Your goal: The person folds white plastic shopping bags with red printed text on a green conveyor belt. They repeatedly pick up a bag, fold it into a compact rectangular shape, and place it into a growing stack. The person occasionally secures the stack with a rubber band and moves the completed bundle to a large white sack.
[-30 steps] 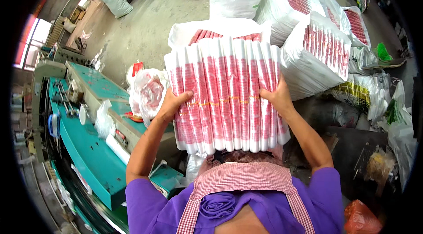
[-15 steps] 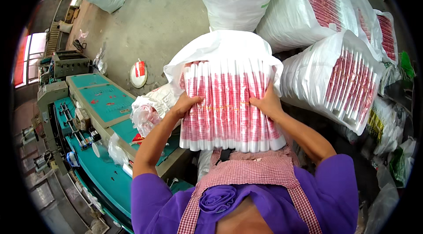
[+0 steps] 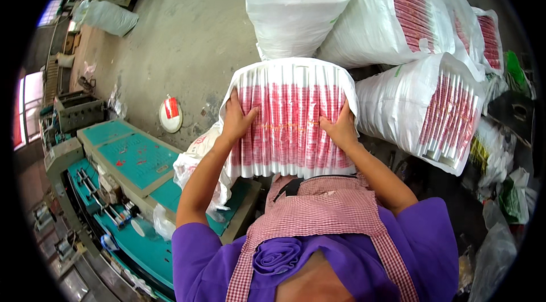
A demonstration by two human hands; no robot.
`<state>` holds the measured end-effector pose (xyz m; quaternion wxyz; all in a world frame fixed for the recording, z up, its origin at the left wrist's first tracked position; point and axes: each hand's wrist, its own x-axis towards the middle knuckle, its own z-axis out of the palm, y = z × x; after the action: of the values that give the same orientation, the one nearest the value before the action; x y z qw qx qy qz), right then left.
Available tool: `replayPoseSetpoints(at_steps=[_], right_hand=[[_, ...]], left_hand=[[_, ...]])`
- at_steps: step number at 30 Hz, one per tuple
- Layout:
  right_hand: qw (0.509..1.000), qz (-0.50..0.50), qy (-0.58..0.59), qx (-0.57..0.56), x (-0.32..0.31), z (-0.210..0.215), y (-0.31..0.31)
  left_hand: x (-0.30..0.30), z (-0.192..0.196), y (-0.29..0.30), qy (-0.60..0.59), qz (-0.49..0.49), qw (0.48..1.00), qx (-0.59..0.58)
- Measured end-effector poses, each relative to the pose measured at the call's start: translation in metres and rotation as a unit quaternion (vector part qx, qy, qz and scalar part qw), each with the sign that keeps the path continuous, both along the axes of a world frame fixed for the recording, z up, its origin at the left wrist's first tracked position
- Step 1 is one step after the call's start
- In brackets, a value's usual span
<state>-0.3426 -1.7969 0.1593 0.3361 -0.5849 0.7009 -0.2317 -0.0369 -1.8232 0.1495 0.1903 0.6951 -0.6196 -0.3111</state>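
In front of my body is a tight row of folded red-and-white plastic bags [image 3: 287, 125], standing side by side in the mouth of a white sack [image 3: 296, 62]. The sack's rim curves round the far side and both flanks of the row. My left hand [image 3: 236, 120] grips the left side, its thumb pressed on the face and its fingers round the edge. On the opposite side my right hand [image 3: 340, 128] holds the row the same way. The lower ends of the folded bags lie near my checked apron [image 3: 318, 202]. The sack's lower part is hidden.
Full white sacks of similar red-and-white bags stand ahead [image 3: 290, 15] and to the right [image 3: 392, 94]. On the left runs a long green-topped machine [image 3: 131, 151], with crumpled plastic [image 3: 193, 168] beside it. A round white lid-like thing [image 3: 170, 114] lies on the floor.
The sack's rim, flared loosely before, now sits closer round the row. My left hand has slid farther up the left side, fingers more spread. The view has shifted slightly.
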Motion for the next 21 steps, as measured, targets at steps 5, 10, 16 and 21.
replayPoseSetpoints(at_steps=[5, 10, 16, 21], right_hand=[[0.987, 0.044, 0.007, -0.154, 0.007, 0.009, -0.014], [0.965, 0.092, 0.118, -0.217, -0.015, 0.032, -0.039], [0.902, 0.113, 0.396, -0.133, -0.034, 0.044, -0.098], [0.927, 0.144, 0.288, -0.19, -0.062, 0.029, -0.117]], left_hand=[[-0.073, 0.043, -0.03, 0.0, -0.348, 0.908, -0.234], [-0.143, 0.024, -0.055, 0.01, -0.504, 0.831, -0.236], [-0.162, 0.027, -0.054, -0.023, -0.495, 0.825, -0.27], [-0.158, 0.02, -0.058, -0.044, -0.48, 0.832, -0.275]])
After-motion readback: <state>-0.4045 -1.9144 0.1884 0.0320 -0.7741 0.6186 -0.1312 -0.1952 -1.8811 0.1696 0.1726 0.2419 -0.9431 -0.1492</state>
